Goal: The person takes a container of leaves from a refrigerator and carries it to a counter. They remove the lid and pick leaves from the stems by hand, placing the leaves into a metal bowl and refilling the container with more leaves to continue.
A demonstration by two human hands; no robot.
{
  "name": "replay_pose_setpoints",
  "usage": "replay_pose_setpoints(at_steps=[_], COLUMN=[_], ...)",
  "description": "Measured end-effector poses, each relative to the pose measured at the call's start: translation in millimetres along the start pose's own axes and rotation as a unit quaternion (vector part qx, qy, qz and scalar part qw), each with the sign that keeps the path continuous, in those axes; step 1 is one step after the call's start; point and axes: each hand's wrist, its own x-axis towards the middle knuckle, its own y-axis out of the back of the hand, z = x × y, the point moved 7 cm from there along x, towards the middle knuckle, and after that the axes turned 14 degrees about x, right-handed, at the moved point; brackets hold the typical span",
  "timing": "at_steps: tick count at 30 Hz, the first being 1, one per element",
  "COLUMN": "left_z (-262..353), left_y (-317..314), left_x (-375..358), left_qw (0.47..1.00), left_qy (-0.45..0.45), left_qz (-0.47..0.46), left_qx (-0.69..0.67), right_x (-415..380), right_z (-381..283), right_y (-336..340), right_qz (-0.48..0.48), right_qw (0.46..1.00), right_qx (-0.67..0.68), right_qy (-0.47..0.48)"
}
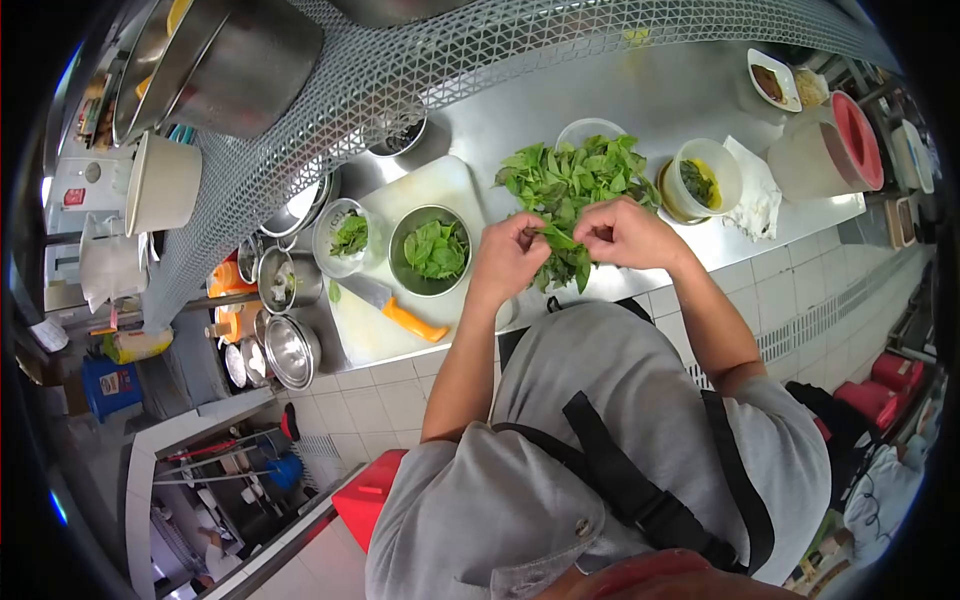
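My left hand (508,258) and my right hand (632,232) are close together at the counter's front edge. Both are closed in a pinch on a leafy green herb sprig (562,238) that spans the gap between them. Behind the fingers lies a large heap of the same basil-like herb (585,170), partly covering a clear round container (590,130). Left of my left hand, a metal bowl (398,270) of picked leaves (435,250) rests on a white cutting board (375,335). The exact fingertip contact is partly hidden by leaves.
A knife with a yellow handle (415,322) lies on the board near the front edge. A clear tub (320,245) of leaves stands farther left. Right of the heap are a plastic cup (732,170) and a white cloth (757,200). A mesh shelf (480,45) overhangs the counter.
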Motion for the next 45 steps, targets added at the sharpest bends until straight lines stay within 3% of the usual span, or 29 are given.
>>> replay_pose_setpoints(at_steps=[5,7,8,10,11,12,14,16,17,18,19,23,25,28,31,41,45], left_z=[-1.9,-2.1,-1.1,-4.9,-14.2,-11.8,3.0,-4.5,6.5,10.8,11.1,11.3,18.2,-9.5,-18.8,-8.2,-22.7], left_y=[19.8,34.4,38.2,28.8,23.1,18.1,10.4,6.3,3.8,-1.8,-11.7,-24.0,-16.3,-17.2,-18.9,-9.8,-5.7], left_x=[1.7,0.4,-0.7,-4.4,-6.4,-10.7,-18.1,-12.8,-11.9,-9.0,-7.4,1.3,-4.3,-13.5,-21.5,-35.2,-33.4], left_qw=[0.998,0.990,0.990,0.981,0.981,0.950,0.894,0.977,0.977,0.996,0.958,0.972,0.978,0.992,0.990,0.992,0.986], left_qy=[-0.010,-0.027,-0.026,0.023,0.027,-0.083,-0.189,-0.102,-0.102,-0.052,0.002,-0.025,-0.036,-0.019,-0.007,-0.059,-0.006], left_qz=[0.059,0.137,0.135,0.022,0.019,0.071,0.123,0.080,0.078,0.034,-0.012,-0.034,0.031,0.047,0.060,0.096,0.123], left_qx=[0.008,0.025,0.024,0.193,0.192,0.293,0.387,0.167,0.168,-0.062,-0.288,-0.229,-0.205,-0.116,-0.130,-0.052,-0.114], right_x=[-0.4,-2.8,-3.0,-6.0,-6.6,-9.4,-8.0,-6.5,-6.8,-7.3,-5.9,-6.2,-10.4,-13.3,-12.6,6.2,9.3], right_z=[15.8,34.5,39.4,52.3,59.4,63.0,58.2,57.9,57.2,56.3,54.2,46.3,54.8,60.0,71.9,50.3,49.2], right_y=[11.7,18.4,18.9,23.5,22.6,21.3,17.9,16.4,16.0,15.9,12.7,0.0,-7.8,-21.2,-36.0,-45.8,-53.8], right_qz=[0.001,0.057,0.058,0.108,0.104,0.104,0.084,0.072,0.063,0.065,0.051,0.023,0.013,-0.015,-0.006,-0.142,-0.208], right_qw=[0.999,0.980,0.980,0.963,0.963,0.962,0.964,0.965,0.966,0.966,0.966,0.968,0.969,0.975,0.972,0.982,0.972], right_qx=[-0.002,0.179,0.179,0.235,0.233,0.235,0.238,0.237,0.233,0.234,0.236,0.231,0.225,0.198,0.212,0.005,-0.039], right_qy=[-0.042,-0.064,-0.066,-0.076,-0.086,-0.091,-0.086,-0.088,-0.089,-0.089,-0.087,-0.092,-0.097,-0.097,-0.100,-0.128,-0.106])
